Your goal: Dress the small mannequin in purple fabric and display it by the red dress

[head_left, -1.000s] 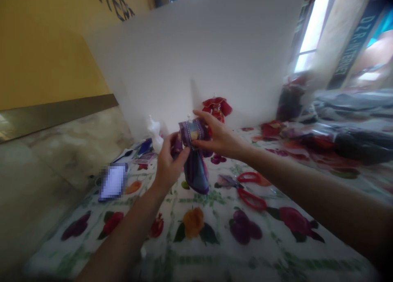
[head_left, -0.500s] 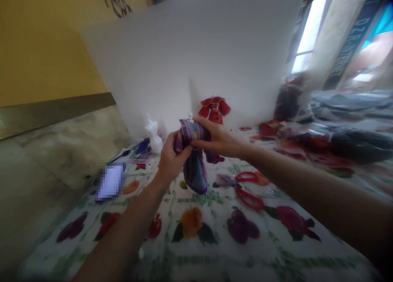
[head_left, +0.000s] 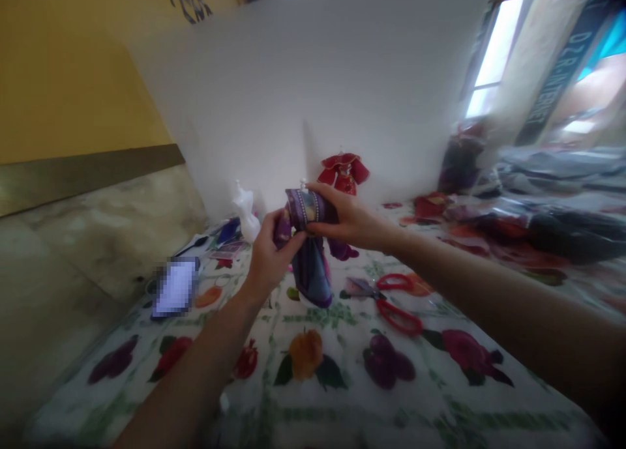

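Note:
A small purple and blue-grey doll dress [head_left: 313,273] stands upright on a white form at the middle of the table. My left hand [head_left: 272,247] grips its left side near the sleeve, thumb in front. On the other side my right hand [head_left: 337,216] holds the shoulder part, with thumb and fingers around the beaded trim. Behind the dress, a red doll outfit [head_left: 345,174] stands against the white panel. A bare white mannequin form [head_left: 246,213] is to the left. Red-handled scissors [head_left: 379,292] lie to the right of the dress, blades pointing left.
The table wears a fruit-patterned cloth [head_left: 342,416]. A phone with a blurred screen [head_left: 175,287] lies at the left edge, near dark blue items [head_left: 229,232]. Plastic-wrapped clothes [head_left: 562,221] are piled at the right. A white panel [head_left: 313,97] rises behind.
The view has shifted very slightly. Both hands keep their hold on the dress, with the fingers almost unmoved.

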Available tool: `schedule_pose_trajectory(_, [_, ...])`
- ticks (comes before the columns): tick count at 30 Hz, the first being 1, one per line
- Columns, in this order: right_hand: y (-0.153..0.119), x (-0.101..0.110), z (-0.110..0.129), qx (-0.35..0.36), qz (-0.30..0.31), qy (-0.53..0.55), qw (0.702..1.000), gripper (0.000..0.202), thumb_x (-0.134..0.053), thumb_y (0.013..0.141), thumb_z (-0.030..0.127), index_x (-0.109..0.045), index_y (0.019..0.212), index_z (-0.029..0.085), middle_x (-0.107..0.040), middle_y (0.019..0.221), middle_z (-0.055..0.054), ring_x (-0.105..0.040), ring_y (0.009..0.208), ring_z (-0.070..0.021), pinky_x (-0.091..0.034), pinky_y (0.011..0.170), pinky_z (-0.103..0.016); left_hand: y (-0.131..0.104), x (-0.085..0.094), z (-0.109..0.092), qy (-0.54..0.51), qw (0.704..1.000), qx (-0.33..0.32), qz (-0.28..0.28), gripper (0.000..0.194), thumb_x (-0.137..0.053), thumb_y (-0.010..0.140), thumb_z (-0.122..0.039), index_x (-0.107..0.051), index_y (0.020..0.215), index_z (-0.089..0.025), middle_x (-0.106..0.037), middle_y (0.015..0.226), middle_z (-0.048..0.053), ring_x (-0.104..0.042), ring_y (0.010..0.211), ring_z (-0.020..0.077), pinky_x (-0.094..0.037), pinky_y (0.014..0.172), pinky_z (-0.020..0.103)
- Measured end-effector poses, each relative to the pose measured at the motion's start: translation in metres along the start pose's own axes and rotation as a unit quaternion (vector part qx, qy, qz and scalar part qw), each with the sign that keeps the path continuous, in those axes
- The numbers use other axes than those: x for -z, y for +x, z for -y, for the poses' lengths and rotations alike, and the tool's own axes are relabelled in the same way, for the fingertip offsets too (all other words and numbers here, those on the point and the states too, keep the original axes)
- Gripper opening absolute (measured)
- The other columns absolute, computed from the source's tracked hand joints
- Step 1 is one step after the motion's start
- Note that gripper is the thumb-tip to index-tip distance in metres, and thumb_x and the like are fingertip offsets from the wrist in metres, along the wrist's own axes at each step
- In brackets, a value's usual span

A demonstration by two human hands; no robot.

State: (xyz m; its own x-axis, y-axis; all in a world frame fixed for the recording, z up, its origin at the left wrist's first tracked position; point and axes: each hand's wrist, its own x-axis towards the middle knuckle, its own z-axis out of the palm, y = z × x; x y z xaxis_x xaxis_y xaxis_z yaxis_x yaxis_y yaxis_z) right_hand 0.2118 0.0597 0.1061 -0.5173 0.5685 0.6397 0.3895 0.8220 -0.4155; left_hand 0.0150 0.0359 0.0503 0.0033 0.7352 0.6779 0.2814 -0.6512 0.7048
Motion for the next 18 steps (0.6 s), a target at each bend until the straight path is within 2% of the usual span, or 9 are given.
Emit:
schedule_pose_trajectory(2, [0.0, 0.002, 0.0, 0.003, 0.001, -0.001, 1.0, 0.067, -0.069, 0.078, 0.029, -0.045, 0.14, 0.018, -0.065, 0.114, -0.011, -0.064, 0.093, -0.0249, -0.054, 0.08, -0.04, -0.007, 0.003, 0.003, -0.031, 0.999, 0.005, -0.008, 0.053, -0.073, 0.08, -0.034, -0.05, 0.126, -0.022, -0.06, 0.122, 0.008, -0.059, 0.109, 0.0207, -0.048, 0.095, 0.034])
schedule_pose_trajectory(5, [0.002, 0.005, -0.001, 0.024, 0.004, -0.009, 1.0, 0.069, -0.07, 0.077, 0.026, -0.044, 0.14, 0.017, -0.061, 0.122, -0.013, -0.061, 0.106, -0.0277, -0.053, 0.089, -0.041, -0.025, 0.006, 0.011, -0.071, 0.996, 0.024, -0.038, 0.055, -0.073, 0.079, -0.032, -0.048, 0.127, -0.024, -0.056, 0.131, 0.009, -0.058, 0.113, 0.0208, -0.051, 0.089, 0.032])
schedule_pose_trajectory(8, [0.004, 0.007, 0.0, 0.052, 0.012, -0.02, 0.998, 0.072, -0.071, 0.076, 0.025, -0.042, 0.142, 0.016, -0.056, 0.131, -0.016, -0.057, 0.116, -0.03, -0.05, 0.096, -0.045, -0.048, 0.005, 0.021, -0.072, 0.991, 0.082, -0.071, 0.044, -0.072, 0.08, -0.033, -0.052, 0.117, -0.022, -0.062, 0.114, 0.007, -0.063, 0.096, 0.0169, -0.052, 0.081, 0.03])
schedule_pose_trajectory(12, [0.005, 0.008, 0.0, 0.079, 0.021, -0.025, 0.996, 0.077, -0.072, 0.076, 0.027, -0.038, 0.144, 0.02, -0.052, 0.138, -0.016, -0.054, 0.121, -0.0319, -0.049, 0.099, -0.049, -0.068, -0.002, 0.027, -0.064, 0.982, 0.17, -0.054, 0.029, -0.071, 0.081, -0.034, -0.057, 0.103, -0.02, -0.063, 0.088, 0.002, -0.061, 0.078, 0.0139, -0.05, 0.07, 0.026])
schedule_pose_trajectory(15, [0.004, 0.007, 0.001, 0.074, 0.026, -0.028, 0.996, 0.078, -0.073, 0.077, 0.03, -0.037, 0.145, 0.021, -0.052, 0.138, -0.017, -0.054, 0.122, -0.0327, -0.048, 0.1, -0.051, -0.069, -0.007, 0.025, -0.086, 0.978, 0.188, -0.028, 0.033, -0.071, 0.08, -0.036, -0.059, 0.106, -0.019, -0.066, 0.092, 0.004, -0.063, 0.081, 0.0157, -0.051, 0.072, 0.028])
schedule_pose_trajectory(18, [0.004, 0.007, 0.003, 0.074, 0.035, -0.033, 0.996, 0.082, -0.074, 0.076, 0.033, -0.035, 0.147, 0.019, -0.051, 0.139, -0.018, -0.053, 0.123, -0.0333, -0.047, 0.101, -0.052, -0.064, -0.011, 0.022, -0.099, 0.978, 0.183, -0.035, 0.036, -0.074, 0.078, -0.037, -0.06, 0.106, -0.018, -0.068, 0.096, 0.006, -0.064, 0.084, 0.0173, -0.051, 0.074, 0.029])
